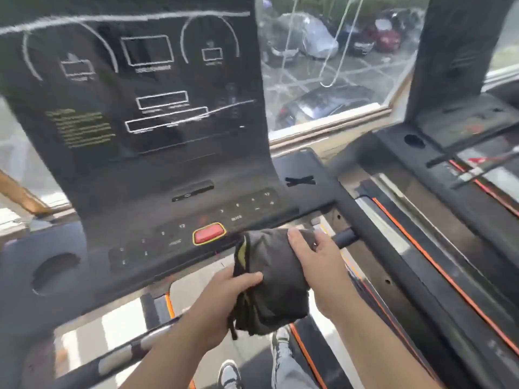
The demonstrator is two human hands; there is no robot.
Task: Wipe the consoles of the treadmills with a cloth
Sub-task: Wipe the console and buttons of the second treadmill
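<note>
A dark folded cloth [271, 279] with a yellow-green edge hangs just below the front edge of the near treadmill's black console [134, 113]. My left hand [224, 299] grips the cloth's left side, thumb across its front. Over the cloth's upper right lies my right hand [317, 262], fingers spread. The console has white-outlined display windows, number keys and a red stop button [209, 233] close above and to the left of the cloth. A second treadmill's console [460, 80] stands at the far right.
A cup holder hole [54, 273] sits at the console's left. A metal handrail [126, 352] crosses the lower left. Orange-edged treadmill rails [438, 270] run on the right. A window [323, 60] behind shows parked cars. My shoes [230, 374] stand on the belt below.
</note>
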